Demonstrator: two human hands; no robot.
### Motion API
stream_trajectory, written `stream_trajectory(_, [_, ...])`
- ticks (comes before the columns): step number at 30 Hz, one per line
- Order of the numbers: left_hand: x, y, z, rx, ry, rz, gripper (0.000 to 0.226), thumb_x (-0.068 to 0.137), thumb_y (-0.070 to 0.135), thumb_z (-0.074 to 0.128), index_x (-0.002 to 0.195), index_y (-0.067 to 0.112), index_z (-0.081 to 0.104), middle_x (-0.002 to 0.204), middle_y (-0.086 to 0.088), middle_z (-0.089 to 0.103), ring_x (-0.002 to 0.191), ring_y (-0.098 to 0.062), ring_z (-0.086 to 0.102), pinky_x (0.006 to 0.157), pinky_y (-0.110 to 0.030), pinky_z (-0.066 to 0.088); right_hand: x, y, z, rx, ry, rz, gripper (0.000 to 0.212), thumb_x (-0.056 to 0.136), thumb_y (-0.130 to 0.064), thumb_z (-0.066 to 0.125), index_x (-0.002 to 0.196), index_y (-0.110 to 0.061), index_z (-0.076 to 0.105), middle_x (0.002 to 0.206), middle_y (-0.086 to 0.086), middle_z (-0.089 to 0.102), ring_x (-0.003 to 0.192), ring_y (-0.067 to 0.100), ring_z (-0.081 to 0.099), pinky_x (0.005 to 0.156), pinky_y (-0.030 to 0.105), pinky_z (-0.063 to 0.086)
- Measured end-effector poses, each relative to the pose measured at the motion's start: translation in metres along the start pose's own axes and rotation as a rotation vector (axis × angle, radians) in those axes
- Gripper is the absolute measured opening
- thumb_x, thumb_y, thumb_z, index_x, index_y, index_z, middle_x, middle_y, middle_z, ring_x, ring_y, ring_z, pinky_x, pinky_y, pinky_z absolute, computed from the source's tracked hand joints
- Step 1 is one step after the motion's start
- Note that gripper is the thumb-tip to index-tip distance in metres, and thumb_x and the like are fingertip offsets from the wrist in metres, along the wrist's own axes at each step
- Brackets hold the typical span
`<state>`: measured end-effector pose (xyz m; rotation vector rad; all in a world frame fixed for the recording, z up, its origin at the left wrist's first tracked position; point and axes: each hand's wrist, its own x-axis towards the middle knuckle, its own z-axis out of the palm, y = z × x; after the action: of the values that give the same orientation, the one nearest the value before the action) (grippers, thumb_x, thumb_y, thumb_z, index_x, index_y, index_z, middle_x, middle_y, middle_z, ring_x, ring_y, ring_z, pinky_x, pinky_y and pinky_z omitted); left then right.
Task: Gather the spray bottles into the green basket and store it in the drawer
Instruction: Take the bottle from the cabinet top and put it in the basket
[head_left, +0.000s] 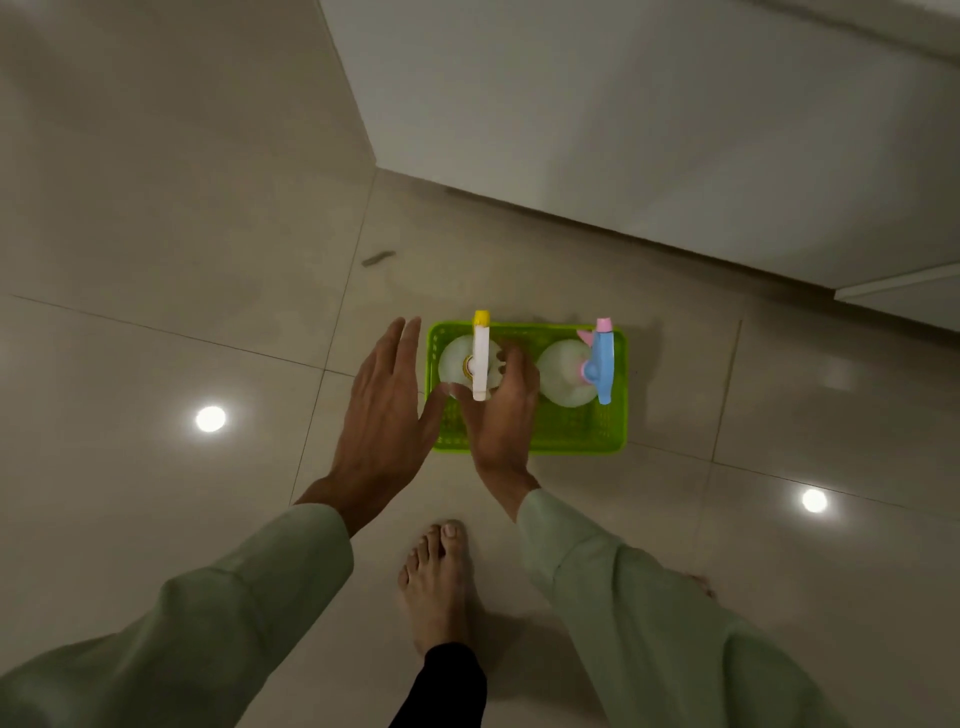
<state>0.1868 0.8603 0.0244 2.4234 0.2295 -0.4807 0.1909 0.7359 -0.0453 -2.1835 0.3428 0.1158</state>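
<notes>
A green basket (576, 434) sits on the tiled floor. Two clear spray bottles stand upright inside it. The left bottle (456, 364) has a white trigger head with a yellow nozzle. The right bottle (563, 371) has a blue head with a pink nozzle. My right hand (501, 415) reaches over the basket's near side, with its thumb and fingers curled around the white-headed bottle. My left hand (382, 410) hovers flat with fingers apart, just left of the basket's left rim and holding nothing.
White cabinet fronts (649, 130) rise beyond the basket, their base running diagonally across the floor. A drawer edge (898, 291) juts out at the right. My bare foot (436, 577) stands on the tiles behind the basket. Ceiling lights reflect on the glossy floor.
</notes>
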Motion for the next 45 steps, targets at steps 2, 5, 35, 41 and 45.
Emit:
stream_trajectory(2, [-0.005, 0.011, -0.011, 0.003, 0.003, 0.001, 0.071, 0.099, 0.037, 0.048, 0.156, 0.016, 0.011, 0.165, -0.007, 0.013, 0.152, -0.022, 0.013, 0.122, -0.039, 0.018, -0.003, -0.006, -0.018, 0.012, -0.057, -0.002, 0.07, 0.08, -0.025, 0.084, 0.137, -0.004, 0.049, 0.129, 0.012, 0.057, 0.115, 0.028, 0.054, 0.093, 0.046, 0.049])
stream_trajectory(5, [-0.017, 0.035, -0.033, 0.007, 0.008, 0.011, 0.07, 0.099, 0.035, 0.048, 0.156, 0.015, 0.012, 0.165, -0.007, 0.013, 0.151, -0.021, 0.014, 0.122, -0.038, 0.018, -0.009, -0.029, -0.057, 0.066, -0.12, 0.026, 0.08, 0.077, -0.017, 0.084, 0.145, -0.011, 0.043, 0.137, 0.003, 0.05, 0.121, 0.027, 0.053, 0.092, 0.051, 0.051])
stream_trajectory(35, [0.148, 0.359, -0.236, -0.013, 0.25, 0.242, 0.067, 0.1, 0.032, 0.049, 0.155, 0.016, 0.015, 0.165, -0.006, 0.014, 0.152, -0.021, 0.015, 0.121, -0.039, 0.021, 0.336, -0.305, -0.368, 0.124, 0.052, 0.119, 0.068, 0.074, -0.064, 0.062, 0.128, -0.025, 0.051, 0.124, -0.005, 0.051, 0.122, 0.022, 0.051, 0.097, 0.043, 0.049])
stream_trajectory(41, [0.186, 0.376, -0.222, 0.034, 0.221, 0.182, 0.067, 0.1, 0.031, 0.05, 0.155, 0.015, 0.015, 0.164, -0.006, 0.016, 0.152, -0.021, 0.014, 0.121, -0.039, 0.021, 0.386, -0.299, -0.352, 0.142, -0.325, 0.332, 0.064, 0.065, -0.054, 0.076, 0.115, -0.018, 0.059, 0.112, 0.002, 0.068, 0.093, 0.023, 0.067, 0.074, 0.035, 0.052])
stream_trajectory(45, [0.195, 0.38, -0.218, 0.043, 0.216, 0.154, 0.068, 0.099, 0.032, 0.051, 0.155, 0.016, 0.015, 0.164, -0.006, 0.016, 0.152, -0.022, 0.016, 0.122, -0.041, 0.022, 0.389, -0.302, -0.338, 0.193, -0.377, 0.4, 0.058, 0.055, -0.039, 0.08, 0.104, -0.013, 0.062, 0.092, 0.006, 0.072, 0.078, 0.027, 0.071, 0.067, 0.033, 0.056])
